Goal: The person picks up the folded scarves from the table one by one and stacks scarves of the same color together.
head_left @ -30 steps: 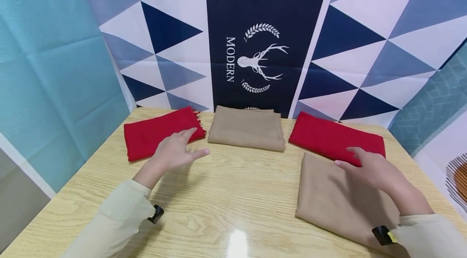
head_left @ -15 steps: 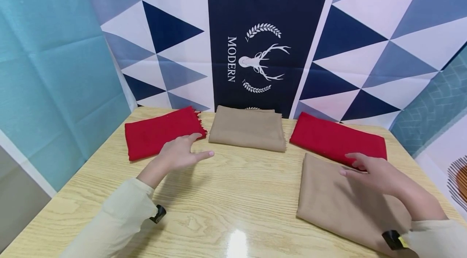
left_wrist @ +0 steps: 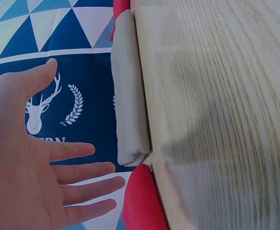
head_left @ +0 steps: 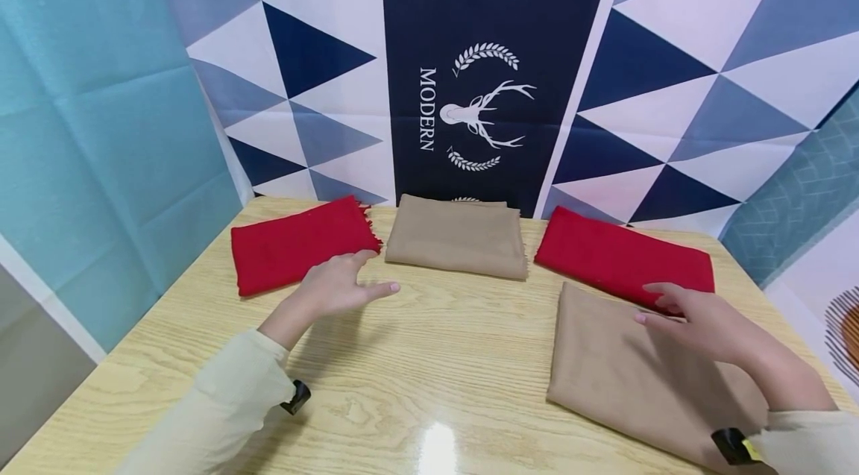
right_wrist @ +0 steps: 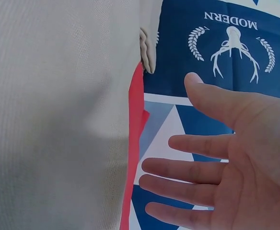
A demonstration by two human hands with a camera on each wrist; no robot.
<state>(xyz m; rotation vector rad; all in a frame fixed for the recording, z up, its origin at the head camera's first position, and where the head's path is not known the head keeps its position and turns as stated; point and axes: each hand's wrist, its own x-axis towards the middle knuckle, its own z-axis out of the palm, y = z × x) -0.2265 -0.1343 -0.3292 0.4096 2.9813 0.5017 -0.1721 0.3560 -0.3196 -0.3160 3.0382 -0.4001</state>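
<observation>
My left hand point(head_left: 335, 286) hovers over the wooden table, just in front of a folded red cloth point(head_left: 295, 247) with a fringed edge. Its fingers are spread and hold nothing, as the left wrist view also shows. My right hand point(head_left: 705, 322) is held above a larger folded beige cloth point(head_left: 604, 370) at the front right, casting a shadow on it. Straight, parted fingers point(right_wrist: 188, 171) show in the right wrist view, with nothing in them. Behind that beige cloth lies a second folded red cloth point(head_left: 624, 251). A smaller folded beige cloth point(head_left: 456, 236) lies at the back middle.
The light wooden table point(head_left: 416, 356) ends at the back against a patterned curtain point(head_left: 483, 87) with triangles and a deer print. A teal cloth panel point(head_left: 114, 124) hangs along the left side. A round brown-orange pattern point(head_left: 848, 326) shows at the far right.
My right hand has drifted right and slightly toward me over the beige cloth. My left hand has shifted a little right and nearer, away from the red cloth. The cloths lie as before.
</observation>
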